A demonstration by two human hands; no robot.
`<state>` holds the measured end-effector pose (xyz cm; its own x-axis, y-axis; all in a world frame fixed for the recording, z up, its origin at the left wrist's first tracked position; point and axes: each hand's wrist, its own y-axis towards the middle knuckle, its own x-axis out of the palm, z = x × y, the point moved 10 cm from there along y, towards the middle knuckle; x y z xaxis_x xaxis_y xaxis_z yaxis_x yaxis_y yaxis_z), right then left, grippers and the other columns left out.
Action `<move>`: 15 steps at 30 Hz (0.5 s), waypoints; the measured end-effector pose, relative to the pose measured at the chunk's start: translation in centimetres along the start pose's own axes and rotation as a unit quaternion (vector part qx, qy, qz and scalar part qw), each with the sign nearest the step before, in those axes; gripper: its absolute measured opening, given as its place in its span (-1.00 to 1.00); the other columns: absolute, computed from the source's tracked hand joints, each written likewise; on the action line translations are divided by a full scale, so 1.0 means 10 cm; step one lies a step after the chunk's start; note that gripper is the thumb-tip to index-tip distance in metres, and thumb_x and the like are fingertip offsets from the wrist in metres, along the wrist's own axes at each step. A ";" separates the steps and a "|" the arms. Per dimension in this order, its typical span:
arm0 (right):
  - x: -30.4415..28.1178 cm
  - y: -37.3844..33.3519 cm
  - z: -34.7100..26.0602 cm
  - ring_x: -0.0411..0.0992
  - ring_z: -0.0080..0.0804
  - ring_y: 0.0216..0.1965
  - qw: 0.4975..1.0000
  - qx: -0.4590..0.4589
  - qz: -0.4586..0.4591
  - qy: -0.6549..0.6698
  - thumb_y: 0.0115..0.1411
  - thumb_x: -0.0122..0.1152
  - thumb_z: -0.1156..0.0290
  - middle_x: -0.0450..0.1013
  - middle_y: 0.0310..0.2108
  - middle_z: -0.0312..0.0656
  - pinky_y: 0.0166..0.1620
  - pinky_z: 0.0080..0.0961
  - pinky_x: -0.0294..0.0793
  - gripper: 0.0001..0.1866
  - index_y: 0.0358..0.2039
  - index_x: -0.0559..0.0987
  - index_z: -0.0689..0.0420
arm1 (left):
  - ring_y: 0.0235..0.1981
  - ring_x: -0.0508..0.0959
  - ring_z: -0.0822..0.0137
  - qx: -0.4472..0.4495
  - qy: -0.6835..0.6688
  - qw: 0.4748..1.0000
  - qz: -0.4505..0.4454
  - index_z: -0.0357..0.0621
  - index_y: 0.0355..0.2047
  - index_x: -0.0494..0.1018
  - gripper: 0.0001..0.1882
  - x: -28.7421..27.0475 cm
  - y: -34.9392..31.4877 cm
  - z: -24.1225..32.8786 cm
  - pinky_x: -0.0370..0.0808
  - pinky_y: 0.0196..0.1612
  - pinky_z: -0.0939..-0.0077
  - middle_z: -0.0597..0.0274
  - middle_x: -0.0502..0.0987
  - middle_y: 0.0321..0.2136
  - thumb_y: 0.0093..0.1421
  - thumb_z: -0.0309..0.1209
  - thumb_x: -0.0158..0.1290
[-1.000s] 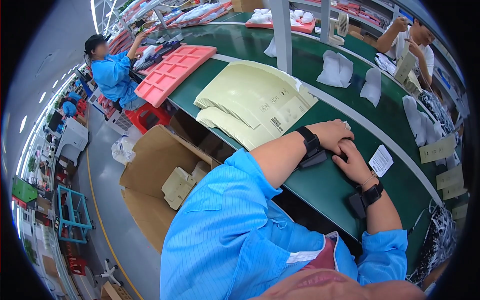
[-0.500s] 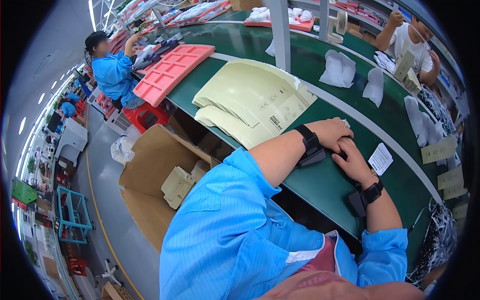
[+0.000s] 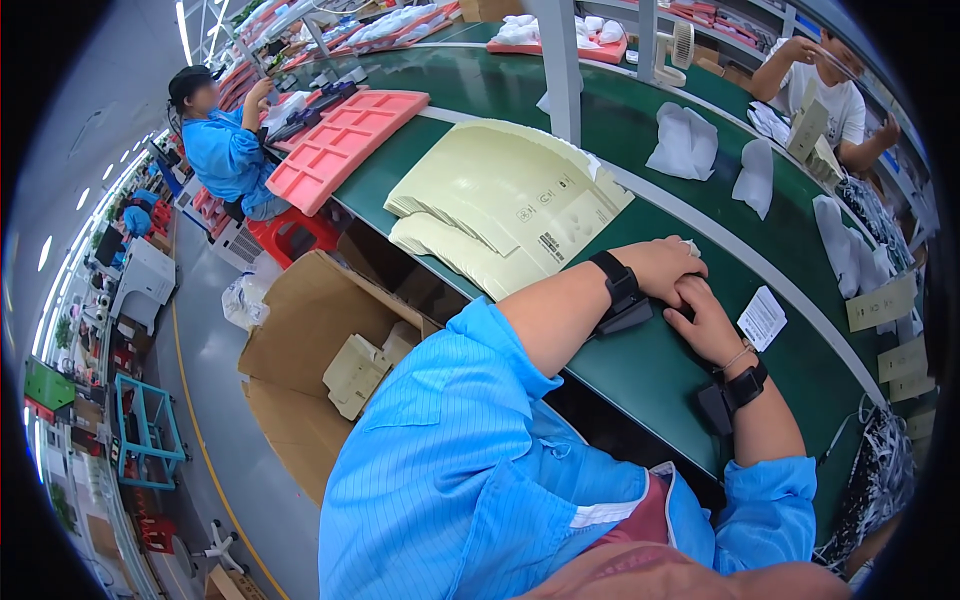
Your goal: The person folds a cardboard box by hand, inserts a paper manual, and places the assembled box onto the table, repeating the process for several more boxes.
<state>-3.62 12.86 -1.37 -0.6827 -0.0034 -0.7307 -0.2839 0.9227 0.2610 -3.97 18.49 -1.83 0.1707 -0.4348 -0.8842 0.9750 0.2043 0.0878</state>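
Note:
Both my hands rest together on the green table (image 3: 640, 375). My left hand (image 3: 662, 268) lies with its fingers curled and pressed together; a ring shows on one of them. Against its fingertips sits my right hand (image 3: 708, 320), its thumb apart from its bent fingers. No object shows in either hand, though the undersides are hidden. A small white printed card (image 3: 762, 318) lies just right of my right hand. To the left, a stack of flat pale-yellow cardboard blanks (image 3: 490, 190) fans out along the table.
A cardboard box (image 3: 290, 340) with pale-yellow pieces stands left of me. Beyond a metal rail, white pouches (image 3: 683, 143) lie on a green belt beside a grey post (image 3: 560, 70). A pink tray (image 3: 345, 145) is at far left. Two co-workers sit nearby.
The white pouches on the belt have shifted slightly right and nearer. The co-worker at far right has moved their hands. My own hands have stayed still.

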 end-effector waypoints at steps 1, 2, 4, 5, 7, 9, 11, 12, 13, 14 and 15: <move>0.00 0.00 0.00 0.19 -0.08 0.08 1.000 -0.001 0.000 0.000 0.05 0.16 0.47 0.28 -0.02 -0.04 0.17 -0.33 0.15 -0.58 -0.05 0.37 0.25 | -0.04 0.34 0.03 0.004 0.001 1.000 0.004 -0.08 0.02 0.36 -0.32 0.00 -0.01 0.00 0.35 0.03 0.24 0.04 0.46 -0.17 -0.20 -0.27 0.22; 0.01 0.00 0.01 0.19 -0.08 0.08 1.000 0.005 -0.005 -0.001 0.04 0.16 0.48 0.28 -0.02 -0.03 0.17 -0.33 0.15 -0.58 -0.05 0.37 0.25 | -0.03 0.34 0.03 0.009 0.002 1.000 0.008 -0.08 0.02 0.36 -0.32 0.00 -0.01 0.00 0.35 0.03 0.24 0.04 0.46 -0.18 -0.20 -0.27 0.22; 0.04 0.01 0.04 0.19 -0.07 0.08 1.000 0.016 -0.015 -0.003 0.04 0.17 0.48 0.28 -0.02 -0.03 0.17 -0.32 0.15 -0.57 -0.05 0.37 0.25 | -0.03 0.34 0.03 0.013 0.004 1.000 0.012 -0.08 0.02 0.36 -0.32 -0.01 0.00 -0.01 0.35 0.03 0.24 0.04 0.46 -0.18 -0.20 -0.28 0.22; 0.04 0.00 0.04 0.19 -0.07 0.08 1.000 0.017 -0.014 -0.002 0.04 0.17 0.48 0.28 -0.02 -0.03 0.17 -0.32 0.15 -0.57 -0.05 0.37 0.25 | -0.03 0.34 0.03 0.008 0.001 1.000 0.008 -0.08 0.02 0.36 -0.32 -0.01 0.00 0.00 0.35 0.03 0.24 0.04 0.46 -0.18 -0.20 -0.28 0.22; 0.01 0.00 0.02 0.20 -0.08 0.08 1.000 0.003 -0.005 -0.004 0.04 0.17 0.48 0.28 -0.02 -0.03 0.17 -0.33 0.15 -0.58 -0.06 0.37 0.25 | -0.03 0.33 0.03 -0.004 -0.005 1.000 -0.001 -0.08 0.02 0.36 -0.31 -0.02 -0.01 0.01 0.34 0.03 0.25 0.05 0.46 -0.18 -0.20 -0.28 0.22; 0.00 -0.01 0.00 0.20 -0.08 0.07 1.000 -0.004 0.000 -0.005 0.04 0.17 0.48 0.28 -0.02 -0.03 0.17 -0.33 0.15 -0.59 -0.07 0.38 0.26 | -0.03 0.33 0.03 -0.001 -0.005 1.000 0.001 -0.08 0.02 0.36 -0.31 0.01 -0.01 0.01 0.34 0.04 0.25 0.04 0.46 -0.18 -0.20 -0.27 0.22; 0.03 -0.02 0.02 0.20 -0.08 0.07 1.000 0.011 -0.008 0.002 0.03 0.17 0.49 0.28 -0.02 -0.02 0.17 -0.33 0.15 -0.59 -0.07 0.38 0.26 | -0.02 0.33 0.03 0.006 -0.001 1.000 0.004 -0.08 0.03 0.36 -0.31 -0.01 -0.03 0.03 0.34 0.04 0.26 0.04 0.46 -0.18 -0.20 -0.27 0.22; 0.04 -0.02 0.03 0.20 -0.07 0.07 1.000 0.019 -0.012 0.005 0.03 0.17 0.49 0.28 -0.02 -0.02 0.17 -0.32 0.15 -0.59 -0.07 0.38 0.26 | -0.02 0.33 0.03 0.007 0.000 1.000 0.004 -0.08 0.03 0.36 -0.31 -0.02 -0.02 0.03 0.34 0.04 0.26 0.04 0.46 -0.18 -0.20 -0.27 0.22; 0.04 -0.01 0.04 0.20 -0.07 0.07 1.000 0.019 -0.011 0.005 0.03 0.17 0.49 0.28 -0.02 -0.02 0.17 -0.32 0.15 -0.59 -0.07 0.38 0.26 | -0.02 0.33 0.03 0.004 -0.002 1.000 0.001 -0.08 0.03 0.36 -0.31 -0.02 -0.02 0.03 0.34 0.04 0.26 0.04 0.46 -0.18 -0.20 -0.27 0.22; 0.03 0.00 0.04 0.20 -0.08 0.07 1.000 0.010 -0.004 0.000 0.03 0.17 0.49 0.28 -0.02 -0.02 0.17 -0.33 0.16 -0.60 -0.08 0.38 0.26 | -0.02 0.33 0.04 0.000 -0.003 1.000 -0.002 -0.09 0.03 0.36 -0.31 -0.02 -0.02 0.02 0.34 0.04 0.26 0.04 0.46 -0.17 -0.20 -0.27 0.22; 0.01 0.00 0.03 0.21 -0.08 0.07 1.000 -0.001 0.002 -0.005 0.04 0.17 0.49 0.28 -0.02 -0.02 0.16 -0.33 0.16 -0.61 -0.09 0.38 0.26 | -0.02 0.33 0.04 -0.004 -0.005 1.000 -0.004 -0.09 0.03 0.36 -0.31 -0.03 -0.02 0.02 0.33 0.04 0.27 0.05 0.46 -0.17 -0.20 -0.27 0.22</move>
<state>-3.52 13.00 -1.66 -0.6776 0.0042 -0.7354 -0.2820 0.9220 0.2652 -4.17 18.39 -1.53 0.1636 -0.4451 -0.8804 0.9752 0.2076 0.0762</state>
